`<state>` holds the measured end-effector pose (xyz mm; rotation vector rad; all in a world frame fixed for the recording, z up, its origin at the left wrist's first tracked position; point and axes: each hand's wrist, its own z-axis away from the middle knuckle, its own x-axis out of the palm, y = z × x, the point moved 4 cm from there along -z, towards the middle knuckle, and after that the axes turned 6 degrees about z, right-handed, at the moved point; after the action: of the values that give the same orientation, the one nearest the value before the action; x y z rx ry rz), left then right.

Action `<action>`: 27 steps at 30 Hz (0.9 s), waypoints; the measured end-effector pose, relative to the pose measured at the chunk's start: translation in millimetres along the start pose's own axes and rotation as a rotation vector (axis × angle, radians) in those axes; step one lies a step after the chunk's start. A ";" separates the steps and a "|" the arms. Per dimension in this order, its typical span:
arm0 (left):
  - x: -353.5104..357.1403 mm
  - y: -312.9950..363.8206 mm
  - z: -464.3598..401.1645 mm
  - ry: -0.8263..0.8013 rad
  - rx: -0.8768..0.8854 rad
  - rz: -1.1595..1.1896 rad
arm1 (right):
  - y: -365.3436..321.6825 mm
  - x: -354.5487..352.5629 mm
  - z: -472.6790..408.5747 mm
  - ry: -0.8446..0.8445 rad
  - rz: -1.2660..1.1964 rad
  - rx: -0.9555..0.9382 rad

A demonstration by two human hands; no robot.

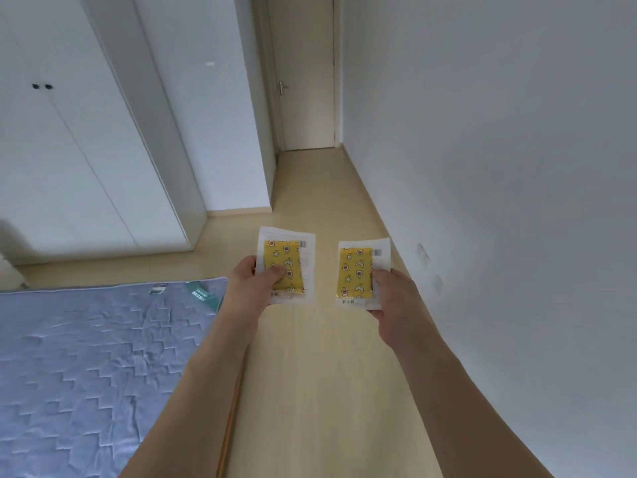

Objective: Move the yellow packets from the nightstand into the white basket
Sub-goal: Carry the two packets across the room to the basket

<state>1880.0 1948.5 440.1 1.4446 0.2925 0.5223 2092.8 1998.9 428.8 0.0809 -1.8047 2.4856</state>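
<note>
Bare forearms reach forward from the lower edge of the view, one on each side of a strip of pale wood-look floor [320,357]. To the left of the left arm lies a mattress [86,357] under a quilted lavender-blue cover, its corner carrying a small green label [203,294].

Further out, the left hand [250,281] pinches a yellow packet [286,265] by its lower left part, thumb lying across the front of the yellow panel and the fingers hidden behind. The right hand [393,298] holds a second yellow packet [362,274] by its lower right edge, thumb on the front and fingers curled behind. Both packets are held upright in the air side by side, apart from each other, with a gap of floor showing between them (each is a white-bordered sachet with a yellow panel printed with small stars and faces, and a barcode at the upper right corner).

Beyond the hands, the floor narrows into a short passage. White wardrobe doors [69,150] with two dark knobs stand on the left, a plain white wall [499,150] runs along the right, and at the far end is a closed cream door [306,81] with a metal lever handle [283,87].
</note>
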 end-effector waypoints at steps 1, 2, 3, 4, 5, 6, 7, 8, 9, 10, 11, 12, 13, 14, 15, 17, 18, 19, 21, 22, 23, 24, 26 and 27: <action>-4.1 -1.1 -21.8 0.032 -0.004 0.009 | -3.1 15.8 -21.8 -0.015 0.014 0.008; -8.1 -3.4 -44.1 0.058 -0.011 0.017 | -5.2 32.2 -44.5 -0.035 0.023 0.017; -12.3 -5.4 -66.3 0.077 -0.018 0.025 | -7.2 48.9 -67.5 -0.061 0.023 0.030; -16.1 -6.9 -90.1 0.092 -0.021 0.030 | -9.0 66.3 -91.8 -0.086 0.022 0.043; -19.9 -7.3 -114.4 0.105 -0.020 0.033 | -12.3 84.1 -115.3 -0.108 0.021 0.056; -23.3 -6.3 -140.2 0.119 -0.013 0.034 | -16.7 101.9 -139.5 -0.128 0.029 0.060; -26.8 -4.4 -167.0 0.135 -0.004 0.037 | -22.7 119.5 -163.8 -0.144 0.036 0.056; -29.7 -0.9 -195.2 0.151 0.003 0.042 | -30.6 136.9 -189.3 -0.154 0.044 0.049; -32.6 4.3 -224.2 0.166 0.004 0.047 | -40.4 153.7 -214.5 -0.156 0.054 0.048; -34.4 11.2 -252.6 0.181 0.000 0.049 | -52.5 169.0 -238.0 -0.157 0.065 0.041; -35.5 19.3 -280.2 0.193 -0.001 0.050 | -65.6 183.8 -261.0 -0.164 0.076 0.026; -35.5 27.6 -307.5 0.198 0.005 0.055 | -79.0 198.3 -282.6 -0.180 0.092 0.004; -34.2 35.9 -333.7 0.198 0.017 0.061 | -91.9 212.6 -303.6 -0.195 0.101 -0.017; -31.3 42.8 -359.2 0.196 0.028 0.067 | -102.8 225.6 -324.0 -0.199 0.094 -0.029; -27.4 48.4 -383.6 0.194 0.031 0.072 | -112.0 238.1 -343.0 -0.205 0.082 -0.029; -18.5 54.7 -427.9 0.180 0.022 0.072 | -124.2 259.8 -378.7 -0.214 0.065 -0.022; -14.2 56.1 -449.6 0.170 0.015 0.067 | -128.1 269.7 -396.8 -0.218 0.066 -0.016; -10.4 56.9 -471.2 0.164 0.009 0.065 | -130.8 279.0 -416.5 -0.218 0.071 -0.010; -4.8 56.5 -517.2 0.169 0.000 0.063 | -133.2 297.7 -459.8 -0.212 0.064 0.009; -2.8 55.8 -541.3 0.177 -0.001 0.062 | -133.8 308.1 -482.2 -0.206 0.062 0.019; -1.2 54.9 -565.8 0.186 -0.001 0.060 | -134.1 319.9 -505.5 -0.205 0.074 0.023; 0.1 54.0 -591.4 0.196 0.002 0.061 | -135.2 332.9 -529.7 -0.205 0.093 0.017; 1.0 53.2 -644.1 0.213 0.016 0.068 | -140.3 362.4 -580.7 -0.209 0.108 0.002; -0.1 54.4 -670.6 0.223 0.025 0.067 | -144.4 379.3 -606.0 -0.220 0.107 -0.003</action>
<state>1540.2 2528.7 414.7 1.4254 0.4299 0.7391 1726.2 2629.0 409.5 0.2757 -1.9421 2.6389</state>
